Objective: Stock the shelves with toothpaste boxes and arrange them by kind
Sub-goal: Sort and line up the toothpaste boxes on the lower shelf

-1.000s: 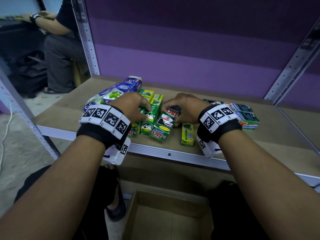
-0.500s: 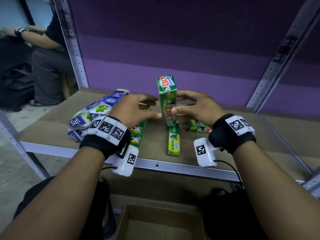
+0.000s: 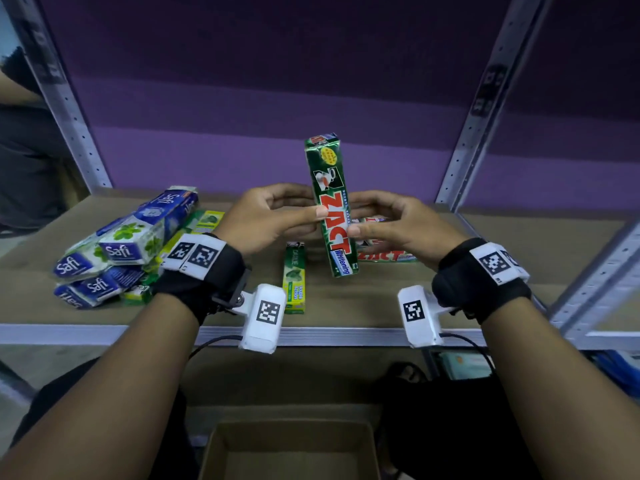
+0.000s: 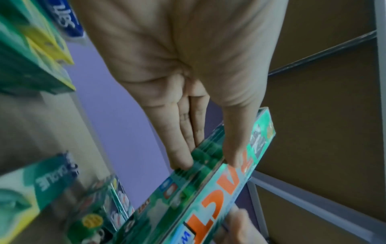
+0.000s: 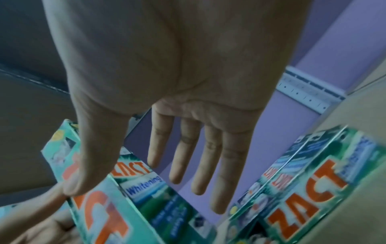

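Observation:
A green ZACT Whitening box (image 3: 331, 206) stands upright in the air above the brown shelf (image 3: 346, 306), its front toward me. My left hand (image 3: 277, 216) pinches it from the left, thumb on the front and fingers on the side (image 4: 181, 156). My right hand (image 3: 384, 223) is at its right: the thumb tip touches the front edge, and the fingers (image 5: 196, 156) are straight and spread behind the box (image 5: 94, 206). Blue-and-white Safi boxes (image 3: 131, 244) are piled at the left. A yellow-green Darlie box (image 3: 294, 278) lies flat in the middle. More ZACT boxes (image 5: 303, 189) lie flat at the right.
Grey perforated uprights (image 3: 485, 98) frame the shelf bay against a purple back wall. An open cardboard carton (image 3: 291, 452) sits on the floor below the shelf edge. A seated person (image 3: 24, 150) is at the far left. Bare shelf board lies toward the right front.
The ZACT box came up off the pile and now stands upright between both hands, higher than half a second ago. Its front has turned toward me.

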### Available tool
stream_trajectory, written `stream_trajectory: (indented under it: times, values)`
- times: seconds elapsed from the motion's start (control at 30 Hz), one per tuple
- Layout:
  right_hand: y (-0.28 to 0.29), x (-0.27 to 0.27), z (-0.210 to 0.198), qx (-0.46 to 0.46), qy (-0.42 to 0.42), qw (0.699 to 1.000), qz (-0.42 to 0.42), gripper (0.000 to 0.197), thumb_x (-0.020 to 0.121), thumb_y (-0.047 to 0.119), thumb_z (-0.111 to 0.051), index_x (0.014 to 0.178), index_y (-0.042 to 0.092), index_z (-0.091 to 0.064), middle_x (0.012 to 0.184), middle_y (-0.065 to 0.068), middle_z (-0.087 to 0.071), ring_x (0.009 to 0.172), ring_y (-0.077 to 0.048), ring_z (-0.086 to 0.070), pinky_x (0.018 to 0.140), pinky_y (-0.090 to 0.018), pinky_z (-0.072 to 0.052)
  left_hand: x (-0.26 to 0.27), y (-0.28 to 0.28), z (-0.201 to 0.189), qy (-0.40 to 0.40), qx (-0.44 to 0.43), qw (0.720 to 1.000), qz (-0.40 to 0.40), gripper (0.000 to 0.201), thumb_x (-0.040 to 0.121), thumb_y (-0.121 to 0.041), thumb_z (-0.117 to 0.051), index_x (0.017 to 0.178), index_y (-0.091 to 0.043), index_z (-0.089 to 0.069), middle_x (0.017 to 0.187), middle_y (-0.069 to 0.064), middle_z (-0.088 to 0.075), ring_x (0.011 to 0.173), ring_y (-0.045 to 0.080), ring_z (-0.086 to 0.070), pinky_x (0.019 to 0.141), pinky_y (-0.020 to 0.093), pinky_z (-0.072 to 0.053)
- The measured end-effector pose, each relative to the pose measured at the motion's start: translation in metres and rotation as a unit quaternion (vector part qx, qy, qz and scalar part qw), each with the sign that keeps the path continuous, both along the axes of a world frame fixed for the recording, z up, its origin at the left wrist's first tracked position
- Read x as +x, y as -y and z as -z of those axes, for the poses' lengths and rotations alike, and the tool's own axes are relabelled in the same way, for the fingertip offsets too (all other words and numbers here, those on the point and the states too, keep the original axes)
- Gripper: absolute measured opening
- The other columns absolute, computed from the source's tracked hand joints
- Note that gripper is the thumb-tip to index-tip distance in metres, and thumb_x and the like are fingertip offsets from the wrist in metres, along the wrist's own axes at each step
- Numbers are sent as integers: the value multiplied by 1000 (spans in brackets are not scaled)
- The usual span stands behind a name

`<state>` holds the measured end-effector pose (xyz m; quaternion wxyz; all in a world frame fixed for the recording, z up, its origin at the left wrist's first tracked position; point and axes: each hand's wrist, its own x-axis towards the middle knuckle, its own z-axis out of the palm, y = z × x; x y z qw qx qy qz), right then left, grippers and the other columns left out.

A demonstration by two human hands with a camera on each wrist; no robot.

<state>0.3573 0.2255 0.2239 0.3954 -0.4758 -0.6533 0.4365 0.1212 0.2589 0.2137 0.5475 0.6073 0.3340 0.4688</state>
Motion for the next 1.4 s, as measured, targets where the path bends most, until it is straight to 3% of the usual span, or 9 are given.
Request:
stream_trajectory:
  times: [0.33, 0.5, 0.57, 0.63, 0.8, 0.83, 0.97, 1.17, 1.4]
  values:
    - [16, 47, 7, -2, 39, 997, 61, 47, 76, 16, -83, 120, 21, -68, 115, -4, -71, 101, -22, -72, 85, -39, -60, 52, -4, 13, 19, -7, 999, 42, 55, 70, -21, -86, 119, -8, -64, 116, 10, -70, 110, 21, -67, 83, 30, -57]
    - [14, 61, 10, 71, 155, 979, 110, 46, 74, 20, -86, 115, 29, -69, 108, 7, -71, 99, -16, -69, 90, -37, -57, 58, -7, 13, 38, 8, 999, 20, 57, 64, -21, -89, 114, -14, -65, 120, 6, -69, 114, 23, -65, 90, 40, -56]
    - [12, 66, 11, 85, 216, 964, 128, 46, 75, 20, -85, 116, 32, -68, 108, 10, -70, 102, -11, -66, 91, -33, -54, 57, -9, 15, -5, 26, 1000, 1, 55, 65, -18, -90, 114, -18, -65, 118, 0, -70, 114, 17, -64, 97, 41, -52]
    - [9, 69, 12, 87, 278, 946, 141, 51, 76, 23, -84, 123, 31, -66, 112, 12, -67, 107, -10, -63, 89, -26, -48, 54, -13, 17, -67, 55, 996, -33, 54, 65, -20, -90, 112, -23, -65, 113, -6, -71, 111, 6, -63, 98, 31, -50]
    - [5, 70, 14, 69, 388, 909, 134, 60, 77, 26, -84, 133, 28, -61, 127, 4, -61, 102, -5, -52, 86, -20, -38, 50, -18, 25, -303, 112, 944, -72, 48, 58, -38, -92, 96, -33, -65, 78, -23, -70, 73, -15, -61, 65, 3, -41]
    - [5, 69, 14, 63, 409, 901, 128, 60, 77, 26, -83, 133, 29, -61, 128, 3, -60, 101, -5, -50, 86, -21, -38, 50, -18, 28, -346, 122, 928, -69, 48, 56, -40, -92, 94, -35, -64, 75, -23, -70, 69, -15, -60, 62, 3, -42]
    - [4, 64, 16, 32, 478, 870, 111, 58, 76, 27, -83, 130, 31, -62, 128, 0, -59, 105, -13, -54, 87, -22, -40, 51, -22, 36, -452, 103, 885, -39, 65, 56, -47, -91, 112, -30, -64, 92, -14, -70, 93, 5, -66, 91, 30, -53]
    - [1, 55, 22, -13, 506, 856, 107, 60, 76, 27, -84, 131, 32, -61, 134, 1, -57, 118, -19, -55, 95, -24, -43, 57, -23, 39, -557, 104, 824, -25, 60, 60, -52, -87, 110, -28, -62, 94, -16, -67, 93, 8, -63, 84, 29, -51]
    - [-1, 45, 21, -60, 517, 849, 95, 61, 76, 24, -85, 132, 27, -62, 135, 1, -60, 119, -18, -57, 99, -27, -46, 62, -22, 40, -584, 84, 807, -19, 52, 65, -45, -87, 107, -21, -68, 100, -5, -70, 96, 15, -65, 92, 37, -52]
